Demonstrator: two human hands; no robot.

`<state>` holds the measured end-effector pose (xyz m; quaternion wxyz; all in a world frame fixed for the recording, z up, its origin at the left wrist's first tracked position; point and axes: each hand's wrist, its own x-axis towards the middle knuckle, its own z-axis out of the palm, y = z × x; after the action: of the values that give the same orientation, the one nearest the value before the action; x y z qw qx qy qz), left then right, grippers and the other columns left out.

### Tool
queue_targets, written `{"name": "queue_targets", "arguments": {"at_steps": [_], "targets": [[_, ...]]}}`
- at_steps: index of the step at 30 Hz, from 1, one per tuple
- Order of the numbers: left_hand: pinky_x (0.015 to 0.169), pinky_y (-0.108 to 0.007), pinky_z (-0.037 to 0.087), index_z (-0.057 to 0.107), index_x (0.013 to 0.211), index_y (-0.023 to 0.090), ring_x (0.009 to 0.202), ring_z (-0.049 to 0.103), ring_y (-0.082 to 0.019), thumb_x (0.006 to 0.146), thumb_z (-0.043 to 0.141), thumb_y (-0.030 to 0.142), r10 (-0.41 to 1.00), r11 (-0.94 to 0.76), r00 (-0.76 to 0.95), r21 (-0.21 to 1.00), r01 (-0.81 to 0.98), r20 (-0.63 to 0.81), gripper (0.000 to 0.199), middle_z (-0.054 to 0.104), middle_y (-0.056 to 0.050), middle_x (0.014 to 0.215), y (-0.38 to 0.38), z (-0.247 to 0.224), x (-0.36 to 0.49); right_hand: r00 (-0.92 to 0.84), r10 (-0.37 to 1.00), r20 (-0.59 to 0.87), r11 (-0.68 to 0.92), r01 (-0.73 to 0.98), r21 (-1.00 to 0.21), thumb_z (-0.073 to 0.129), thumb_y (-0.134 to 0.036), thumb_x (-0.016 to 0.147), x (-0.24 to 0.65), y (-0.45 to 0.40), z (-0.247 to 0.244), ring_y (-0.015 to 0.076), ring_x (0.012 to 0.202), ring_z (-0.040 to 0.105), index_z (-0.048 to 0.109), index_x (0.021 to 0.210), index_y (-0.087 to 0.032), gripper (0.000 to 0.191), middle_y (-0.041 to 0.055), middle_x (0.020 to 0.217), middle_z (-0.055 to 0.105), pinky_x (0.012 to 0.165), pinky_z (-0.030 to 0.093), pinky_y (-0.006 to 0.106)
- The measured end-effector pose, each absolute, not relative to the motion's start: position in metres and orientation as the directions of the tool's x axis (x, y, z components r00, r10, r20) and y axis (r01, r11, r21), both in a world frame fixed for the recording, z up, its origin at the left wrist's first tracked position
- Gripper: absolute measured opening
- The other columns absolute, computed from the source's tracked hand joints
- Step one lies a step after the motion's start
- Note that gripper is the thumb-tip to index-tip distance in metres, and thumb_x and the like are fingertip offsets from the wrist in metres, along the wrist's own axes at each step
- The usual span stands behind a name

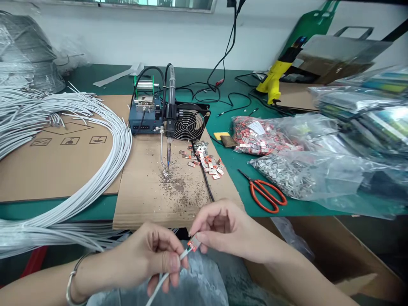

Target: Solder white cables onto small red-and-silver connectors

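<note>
My left hand (159,255) pinches a light grey cable (158,285) close to its end, between thumb and fingers. In my right hand (228,231) is a small metal connector with orange plastic (194,243), gripped by thumb and forefinger. Thin wires at the cable's tip meet the orange end of the connector; whether they are fastened there I cannot tell. Both hands are over my lap, in front of the cardboard sheet's edge. Beyond them an upright soldering iron (169,123) is clamped in a stand, its tip pointing down above scattered solder bits (178,191).
Loose connectors (212,165) lie beside the iron, near a fan (190,123) and a blue solder feeder (145,114). Orange-handled scissors (266,193) and bags of connectors (261,134) and metal parts (287,174) sit right. A large cable bundle (117,148) curves along the left.
</note>
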<state>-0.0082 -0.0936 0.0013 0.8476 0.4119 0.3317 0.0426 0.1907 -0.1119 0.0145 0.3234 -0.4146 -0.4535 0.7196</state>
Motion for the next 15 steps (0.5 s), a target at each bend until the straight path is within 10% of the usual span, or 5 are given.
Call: {"name": "queue_targets", "arguments": {"at_steps": [11,15], "targets": [[0.034,-0.013,0.030,0.060,0.075,0.012,0.042,0.045,-0.006,0.071,0.063,0.047,0.342,0.623,0.793,0.753,0.210,-0.504,0.035,0.054,0.002,0.054,-0.101,-0.014,-0.007,-0.478,0.820,-0.316,-0.422,-0.130,-0.897,0.072,-0.026,0.068,0.193,-0.115,0.000,0.0051,0.045,0.052,0.069,0.073,-0.015,0.012,-0.0014,0.054,0.061,0.041,0.034,0.014],[0.054,-0.022,0.048,0.061,0.097,0.015,0.069,0.060,-0.016,0.083,0.050,0.033,0.399,0.244,0.818,0.908,0.341,-0.414,0.026,0.065,-0.006,0.081,-0.106,-0.024,-0.014,-0.304,0.907,-0.291,-0.332,-0.092,-0.939,0.073,-0.036,0.066,0.207,-0.120,-0.002,0.0054,0.041,0.039,0.067,0.067,-0.015,0.022,-0.0036,0.049,0.050,0.041,0.028,0.018]]}}
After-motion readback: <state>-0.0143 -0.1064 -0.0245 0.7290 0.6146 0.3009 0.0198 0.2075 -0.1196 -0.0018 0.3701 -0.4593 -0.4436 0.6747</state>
